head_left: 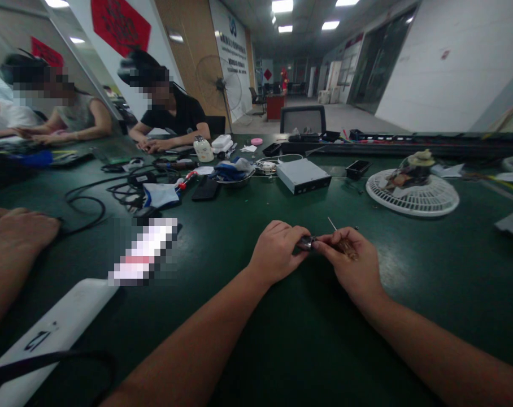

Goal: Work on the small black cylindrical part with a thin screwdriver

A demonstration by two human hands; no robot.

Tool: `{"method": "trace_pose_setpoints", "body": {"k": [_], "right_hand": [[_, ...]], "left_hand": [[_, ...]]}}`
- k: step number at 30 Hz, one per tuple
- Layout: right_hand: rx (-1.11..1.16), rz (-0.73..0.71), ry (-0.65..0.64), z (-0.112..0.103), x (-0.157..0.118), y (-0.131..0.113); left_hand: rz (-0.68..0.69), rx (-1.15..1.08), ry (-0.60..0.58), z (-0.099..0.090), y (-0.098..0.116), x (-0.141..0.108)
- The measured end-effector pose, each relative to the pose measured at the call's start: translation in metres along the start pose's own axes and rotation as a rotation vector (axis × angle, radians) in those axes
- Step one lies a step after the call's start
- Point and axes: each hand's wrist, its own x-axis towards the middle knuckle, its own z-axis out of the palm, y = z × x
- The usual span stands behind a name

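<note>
- At far left, another person's hand [21,229] lies flat and relaxed on the dark green table [307,350], its arm running off the edge of the view.
- Just right of that hand, a long white slab [53,322] lies at an angle, its far end pixelated beyond reading.
- Farther up, a loop of black cable [85,206] trails across the table beyond the slab.
- Across the table, a seated person in a black T-shirt [174,116] has both forearms on the far edge.
- Near the middle, a black phone [205,188] lies beside a metal bowl [235,180] holding blue and white cloth.
- Your left hand [277,251] is closed, fingers curled over the near end of a small metal cylinder [306,243], held in the air between your hands.
- Your right hand [350,254] is closed too, fingertips [324,242] pinching the cylinder's other end; a thin metal pin [331,223] sticks up and left from that grip, and something brown sits in the fingers, too small to tell.
- Beyond your hands, a flat silver metal box [303,175] rests on the table, well apart from them.
- At right, a round white fan guard [413,192] lies flat, with a small black tray [358,168] just beyond its left side.
</note>
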Motion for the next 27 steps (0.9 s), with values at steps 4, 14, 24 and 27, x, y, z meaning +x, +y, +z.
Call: {"method": "trace_pose_setpoints", "body": {"k": [4, 14, 24, 27], "right_hand": [[0.047, -0.014, -0.001, 0.0003, -0.0001, 0.0006], [0.027, 0.004, -0.027, -0.0005, 0.0024, 0.0025], [-0.175, -0.014, -0.040, 0.0009, 0.0024, 0.0005], [-0.148, -0.023, -0.035, 0.0016, 0.0014, 0.0003]], "left_hand": [[-0.025, 0.007, 0.031, 0.0009, -0.0001, -0.0003], [0.024, -0.035, 0.008, 0.0005, -0.0017, -0.0006], [0.019, -0.054, -0.008, 0.0016, 0.0011, -0.0010], [-0.054, -0.025, -0.001, 0.0037, 0.0040, -0.0005]]}}
